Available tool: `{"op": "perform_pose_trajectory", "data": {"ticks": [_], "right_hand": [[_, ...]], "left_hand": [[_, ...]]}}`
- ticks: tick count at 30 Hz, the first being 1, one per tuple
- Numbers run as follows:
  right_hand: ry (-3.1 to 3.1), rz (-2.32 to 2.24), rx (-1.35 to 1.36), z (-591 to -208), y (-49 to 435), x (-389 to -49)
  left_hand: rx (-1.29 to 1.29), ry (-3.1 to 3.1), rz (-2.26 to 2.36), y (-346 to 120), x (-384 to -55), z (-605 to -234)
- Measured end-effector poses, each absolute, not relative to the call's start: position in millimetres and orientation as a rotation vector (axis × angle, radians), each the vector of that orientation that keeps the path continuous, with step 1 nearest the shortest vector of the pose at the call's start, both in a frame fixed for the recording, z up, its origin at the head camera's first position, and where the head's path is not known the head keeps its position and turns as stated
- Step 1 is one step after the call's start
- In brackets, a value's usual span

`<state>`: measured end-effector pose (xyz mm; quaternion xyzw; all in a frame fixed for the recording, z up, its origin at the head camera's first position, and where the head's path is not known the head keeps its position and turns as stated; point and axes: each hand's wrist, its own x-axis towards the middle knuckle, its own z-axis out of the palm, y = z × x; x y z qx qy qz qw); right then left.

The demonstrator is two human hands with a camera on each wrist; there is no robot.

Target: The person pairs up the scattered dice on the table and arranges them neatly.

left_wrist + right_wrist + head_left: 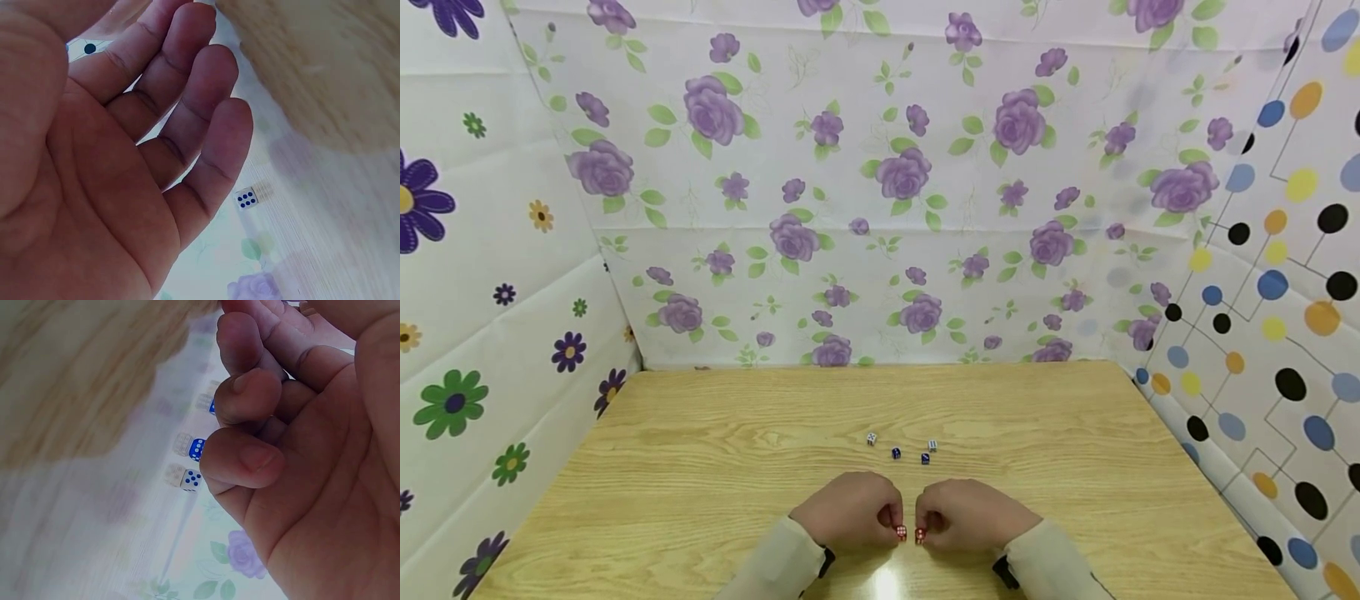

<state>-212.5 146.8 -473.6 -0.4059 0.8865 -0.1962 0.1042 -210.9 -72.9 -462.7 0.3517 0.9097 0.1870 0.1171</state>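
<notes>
In the head view my left hand (853, 510) pinches a red die (902, 531) between thumb and finger, close over the table. Facing it, my right hand (973, 514) pinches a second red die (921, 535). A small gap parts the two dice. Beyond the hands lie two blue dice, the left one (896, 453) and the right one (925, 458). Two white dice lie there as well, a left white die (871, 438) and a right white die (932, 446). In both wrist views the red dice are hidden.
The wooden table (737, 442) reaches back to a wall covering (865, 283) with purple flowers. Patterned sheets stand along both sides, a flowered sheet (535, 333) at left and a dotted sheet (1247, 333) at right. Black bands show at both wrists.
</notes>
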Motion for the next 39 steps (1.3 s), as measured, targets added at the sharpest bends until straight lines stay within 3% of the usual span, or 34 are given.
{"op": "perform_pose_trajectory", "data": {"ticks": [39], "right_hand": [[2.661, -0.524, -1.201, -471.5, 143.5, -210.7]], "left_hand": [[1.123, 2.685, 0.556, -70.5, -213.7, -466.0]]}}
